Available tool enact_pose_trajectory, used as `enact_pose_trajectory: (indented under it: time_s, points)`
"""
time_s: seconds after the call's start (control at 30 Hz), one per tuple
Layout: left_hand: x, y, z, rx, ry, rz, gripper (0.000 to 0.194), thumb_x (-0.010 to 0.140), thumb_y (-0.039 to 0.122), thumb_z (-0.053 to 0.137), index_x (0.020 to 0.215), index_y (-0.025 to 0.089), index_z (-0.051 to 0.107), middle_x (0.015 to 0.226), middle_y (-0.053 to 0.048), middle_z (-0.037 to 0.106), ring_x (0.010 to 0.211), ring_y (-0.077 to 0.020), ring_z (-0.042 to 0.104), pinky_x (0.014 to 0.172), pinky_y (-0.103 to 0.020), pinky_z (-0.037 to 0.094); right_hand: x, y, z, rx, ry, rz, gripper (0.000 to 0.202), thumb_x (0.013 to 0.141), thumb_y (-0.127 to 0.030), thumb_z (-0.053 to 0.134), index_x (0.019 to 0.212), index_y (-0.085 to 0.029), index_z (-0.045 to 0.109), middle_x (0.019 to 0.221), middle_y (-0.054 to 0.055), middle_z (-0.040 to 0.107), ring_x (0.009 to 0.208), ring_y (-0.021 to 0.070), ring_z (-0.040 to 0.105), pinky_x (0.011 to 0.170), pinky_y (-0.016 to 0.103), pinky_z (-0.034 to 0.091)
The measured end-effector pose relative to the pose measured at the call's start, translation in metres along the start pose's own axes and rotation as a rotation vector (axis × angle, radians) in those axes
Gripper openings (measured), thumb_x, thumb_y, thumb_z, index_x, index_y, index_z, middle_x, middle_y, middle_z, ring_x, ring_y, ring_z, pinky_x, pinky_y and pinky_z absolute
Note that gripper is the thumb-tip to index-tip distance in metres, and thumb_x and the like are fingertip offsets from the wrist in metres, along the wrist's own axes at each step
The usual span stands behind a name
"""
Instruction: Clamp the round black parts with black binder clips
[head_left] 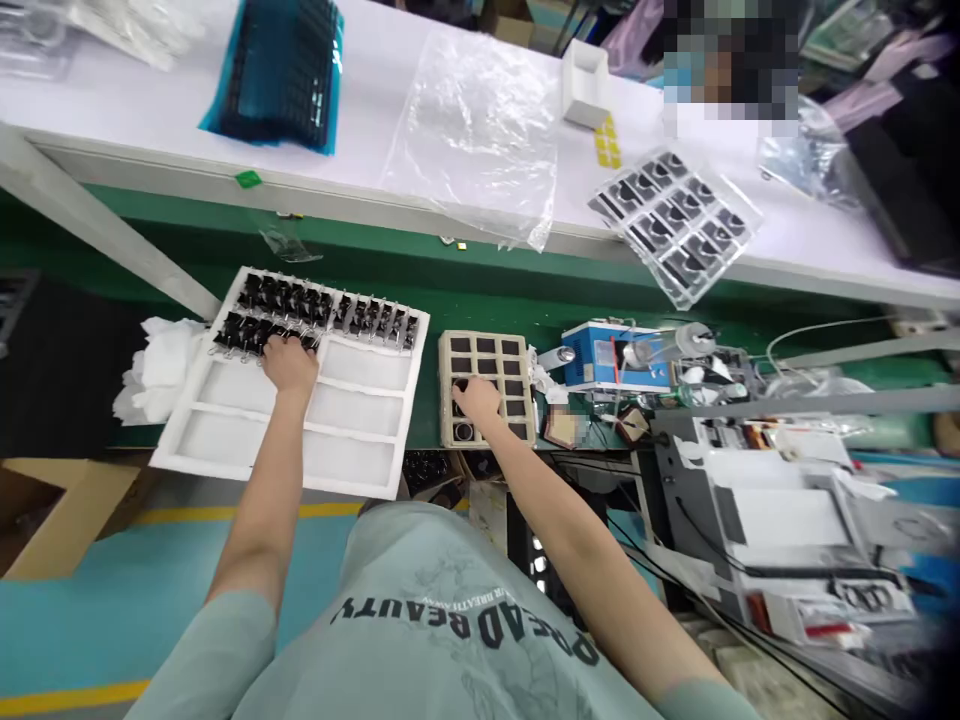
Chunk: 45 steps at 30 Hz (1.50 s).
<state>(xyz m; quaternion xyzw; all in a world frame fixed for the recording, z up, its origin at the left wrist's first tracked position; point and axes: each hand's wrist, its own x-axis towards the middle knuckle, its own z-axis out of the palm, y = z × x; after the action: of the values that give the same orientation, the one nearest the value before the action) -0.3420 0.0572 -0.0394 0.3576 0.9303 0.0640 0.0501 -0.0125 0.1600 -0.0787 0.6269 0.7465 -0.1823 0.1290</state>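
My left hand (290,364) is at the second row of black clipped parts (244,333) in the white foam tray (360,446), its fingers closed and pointing down at the row's right end. Whatever they grip is too small to make out. Over the left column of a beige compartment tray (487,336) is my right hand (478,399), fingers pinched at a dark compartment. What it holds, if anything, is hidden. A round dark ring-like part (463,432) lies in the compartment just below that hand.
Crumpled white tissue (161,370) lies left of the foam tray. On the right are a blue device (592,357) and cluttered tools. The shelf above holds a plastic bag (480,130), a clear blister tray (679,220), a white box (586,85) and a blue-wrapped stack (281,75).
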Motion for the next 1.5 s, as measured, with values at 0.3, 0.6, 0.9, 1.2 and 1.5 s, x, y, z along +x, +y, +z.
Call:
enact_pose_trajectory:
  time_s: [0.3, 0.6, 0.9, 1.2, 1.5]
  points:
    - [0.015, -0.008, -0.008, 0.069, -0.022, 0.014, 0.035, 0.085, 0.031, 0.056, 0.099, 0.0, 0.068, 0.117, -0.028, 0.063, 0.122, -0.0427, 0.043, 0.099, -0.056, 0.036, -0.024, 0.027, -0.003, 0.169, 0.114, -0.078, 0.036, 0.097, -0.04, 0.054, 0.113, -0.012, 0.068, 0.105, 0.017, 0.073, 0.112, 0.0289, 0.063, 0.093, 0.035, 0.047]
    - [-0.153, 0.142, -0.022, -1.35, -0.66, -0.132, 0.036, 0.064, 0.044, 0.081, 0.078, 0.012, 0.073, 0.081, -0.011, 0.074, 0.081, -0.0257, 0.068, 0.083, -0.038, 0.051, -0.094, 0.061, -0.012, 1.339, -0.293, -0.178, 0.059, 0.094, -0.07, 0.04, 0.111, -0.019, 0.065, 0.104, 0.01, 0.072, 0.086, 0.0196, 0.069, 0.069, 0.029, 0.056]
    - [-0.23, 0.202, -0.047, -1.513, -0.934, -0.048, 0.051, 0.054, 0.041, 0.091, 0.095, 0.016, 0.072, 0.101, -0.011, 0.076, 0.1, -0.029, 0.07, 0.092, -0.041, 0.055, -0.136, 0.104, -0.043, 1.364, -0.024, -0.085, 0.052, 0.093, -0.073, 0.036, 0.086, -0.023, 0.049, 0.06, -0.002, 0.058, 0.044, 0.0134, 0.053, 0.041, 0.023, 0.038]
    - [-0.215, 0.241, -0.003, -1.25, -1.03, -0.228, 0.044, 0.058, 0.026, 0.087, 0.098, 0.027, 0.069, 0.091, -0.006, 0.076, 0.096, -0.0342, 0.074, 0.085, -0.047, 0.062, -0.129, 0.132, -0.082, 1.109, -0.047, -0.292, 0.025, 0.096, -0.03, 0.053, 0.073, -0.019, 0.055, 0.06, -0.005, 0.056, 0.05, 0.0092, 0.053, 0.049, 0.018, 0.044]
    - [-0.219, 0.239, -0.019, -1.262, -0.861, -0.321, 0.044, 0.057, 0.028, 0.087, 0.094, 0.027, 0.064, 0.09, -0.005, 0.075, 0.103, -0.0365, 0.071, 0.086, -0.05, 0.062, -0.134, 0.137, -0.057, 1.401, -0.374, -0.27, 0.034, 0.081, -0.043, 0.077, 0.08, -0.016, 0.056, 0.067, -0.004, 0.061, 0.046, 0.0065, 0.055, 0.046, 0.017, 0.046]
